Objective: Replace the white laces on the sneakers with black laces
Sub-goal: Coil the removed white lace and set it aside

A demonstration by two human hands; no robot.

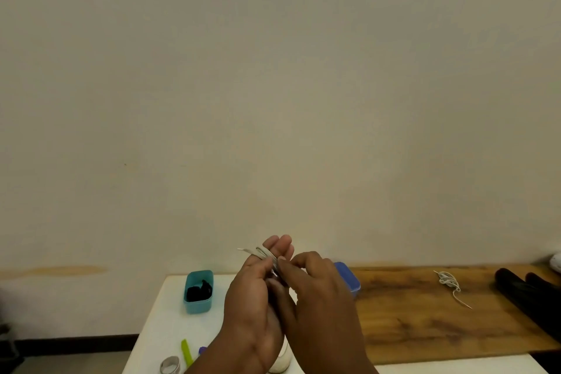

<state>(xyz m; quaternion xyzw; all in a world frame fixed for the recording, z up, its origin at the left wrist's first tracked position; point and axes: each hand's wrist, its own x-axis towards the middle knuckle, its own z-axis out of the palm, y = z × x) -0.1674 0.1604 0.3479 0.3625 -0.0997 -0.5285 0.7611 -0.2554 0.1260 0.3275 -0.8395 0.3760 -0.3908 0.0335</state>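
**Lace-winding at the white table: items on view**

Head view, looking forward and down.

- Left hand (256, 291): raised, fingers straight and upright, with a flat white shoelace (263, 253) wound round them; one end juts out to the left.
- Right hand (315, 285): meets the left, fingertips pinching the same lace at the coil.
- Teal plastic tub (198, 291): on the white tabletop (161, 313), left of the hands, holding a bundled black lace (199, 290).
- White sneaker (280, 363): partly hidden below the wrists.
- Second white lace, coiled loosely (450, 283): on the brown wooden board (425, 319), well to the right.
- Blue lid-like object (349, 279): behind the right hand.
- Black fabric item (525, 291): at the far right edge.
- Green strip (186, 352) and metal-rimmed round object (170, 365): near the front left edge.
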